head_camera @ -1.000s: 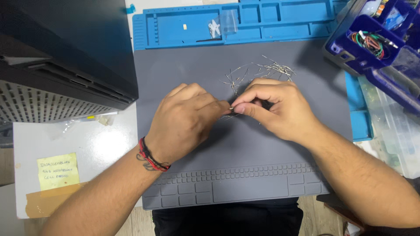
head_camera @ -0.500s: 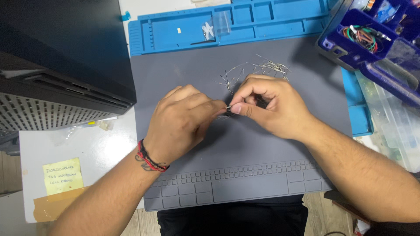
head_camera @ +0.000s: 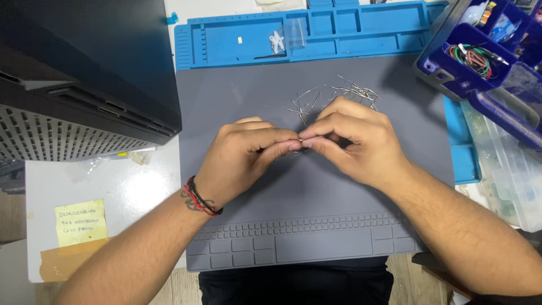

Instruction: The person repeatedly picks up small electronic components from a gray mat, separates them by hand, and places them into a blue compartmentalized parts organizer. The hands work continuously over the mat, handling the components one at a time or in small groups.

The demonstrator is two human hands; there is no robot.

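**A:** What sits at the centre of your view?

**B:** A thin metal pin (head_camera: 300,148), pinched between both hands just above the grey mat (head_camera: 316,197). I see only a short sliver of it at the fingertips; the rest is hidden, so I cannot tell its full length or whether it is bent.

**A:** How are the hands closed on it?

**B:** My left hand (head_camera: 248,158) has thumb and forefinger pressed together on one end, the other fingers curled under. My right hand (head_camera: 355,144) does the same from the other side, so the fingertips nearly meet. I judge that two-sided pinch suits something too thin for one hand to steady.

**A:** Where do the other pins lie?

**B:** A loose scatter of pins (head_camera: 339,96) rests on the mat just beyond the right knuckles, near enough to reach. The soft mat probably keeps them from rolling.

**A:** And further out?

**B:** A blue tray (head_camera: 361,34) with compartments lies along the mat's far edge, holding a small clear bag (head_camera: 294,35). To the right a purple bin (head_camera: 451,73) holds coloured wires (head_camera: 471,59). A black case (head_camera: 73,90) stands on the left, with a yellow note (head_camera: 81,222) on the white table (head_camera: 141,181) below it.
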